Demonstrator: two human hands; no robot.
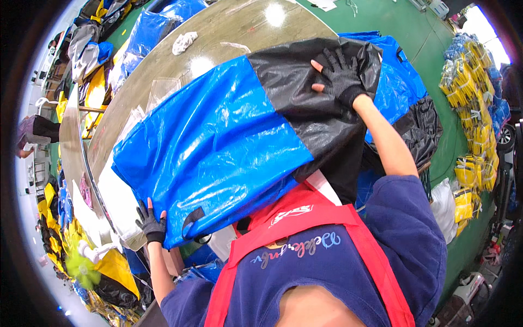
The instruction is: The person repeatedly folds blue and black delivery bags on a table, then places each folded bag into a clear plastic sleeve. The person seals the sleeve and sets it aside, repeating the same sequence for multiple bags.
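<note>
Spread over the table in front of me lies a large bag-like piece of glossy sheeting (218,144), blue on its left part and black on its right. A short black strap loop (193,222) shows at its near edge. My right hand (342,75), in a dark glove with some bare fingertips, presses flat on the black part near its far right end, fingers apart. My left hand (152,221), gloved alike, rests at the near left corner of the blue part with its fingers spread. Neither hand grips anything.
A crumpled white piece (184,43) and clear plastic bits lie on the table (239,24). More blue sheeting (396,76) hangs at the right. Yellow bundles (468,82) are stacked on the green floor. At far left are a person (41,129) and a green fan (83,268).
</note>
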